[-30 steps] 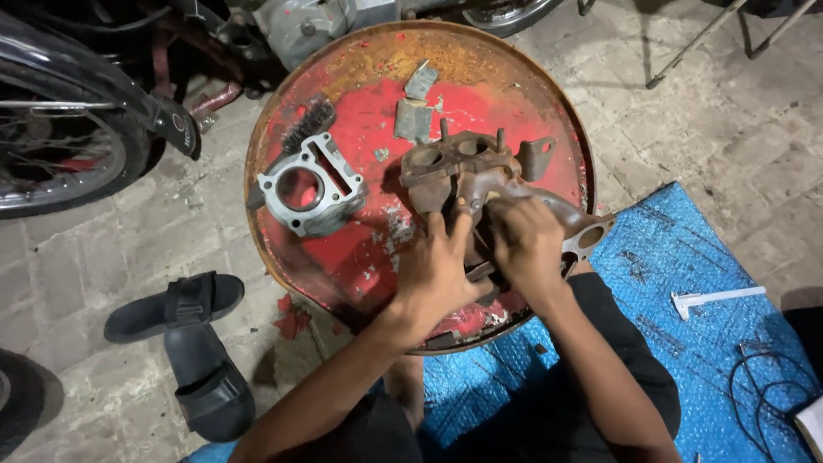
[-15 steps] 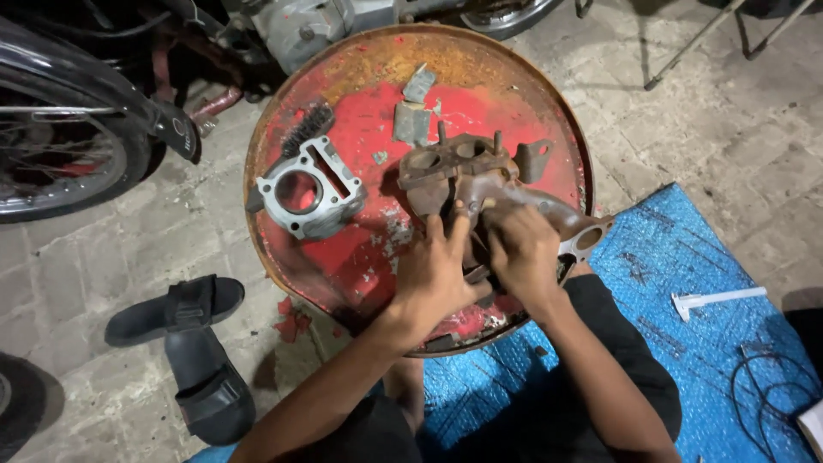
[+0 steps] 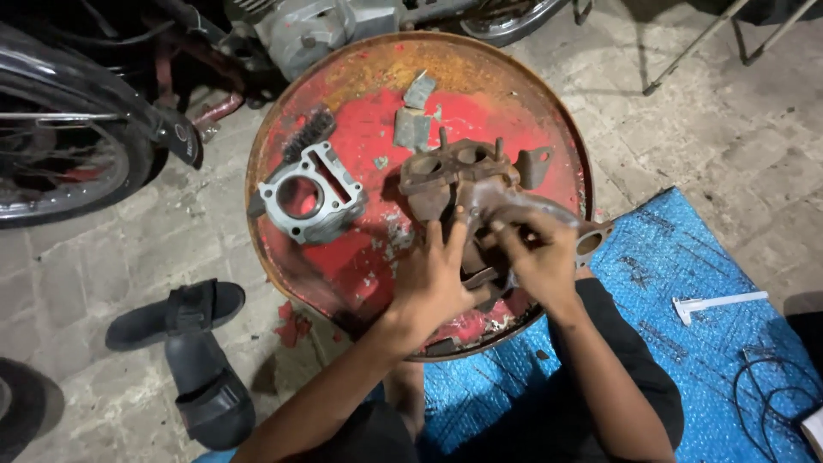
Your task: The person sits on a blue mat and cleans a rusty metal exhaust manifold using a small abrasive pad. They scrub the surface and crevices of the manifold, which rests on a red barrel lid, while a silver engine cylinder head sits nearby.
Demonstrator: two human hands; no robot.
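Fingers (image 3: 446, 244) of the left hand (image 3: 437, 287) are spread wide, flat against the near face of the rusty engine part (image 3: 463, 184), steadying it. The right hand (image 3: 540, 261) has its fingers curled together and pinching at something on the part's lower right arm; what they nip is too small to tell.

The engine part sits on the red drum lid (image 3: 360, 129), right of centre and close to the near rim. Its long axis runs from the upper left down to the lower right: the blocky end with two round openings points away from the person, and the curved arm sweeps toward the right rim, ending in a ringed flange (image 3: 590, 242) that hangs just past the edge. It seems tipped up on the lid, not flat.

How far along? My read: mid-job. The part is bare and rusty, both hands are on it, and no tool is in either hand. Left of it on the lid lies a grey metal cylinder block (image 3: 310, 195), apart and untouched. A dark wire brush (image 3: 309, 133) lies just beyond that, and small grey scraps (image 3: 413, 116) lie beyond the engine part.

Further out, a blue mat (image 3: 686, 283) sits right of the lid with a white caliper (image 3: 718, 303) on it; black sandals (image 3: 193, 351) lie to the lid's near left, and a motorbike wheel (image 3: 60, 163) stands far left.
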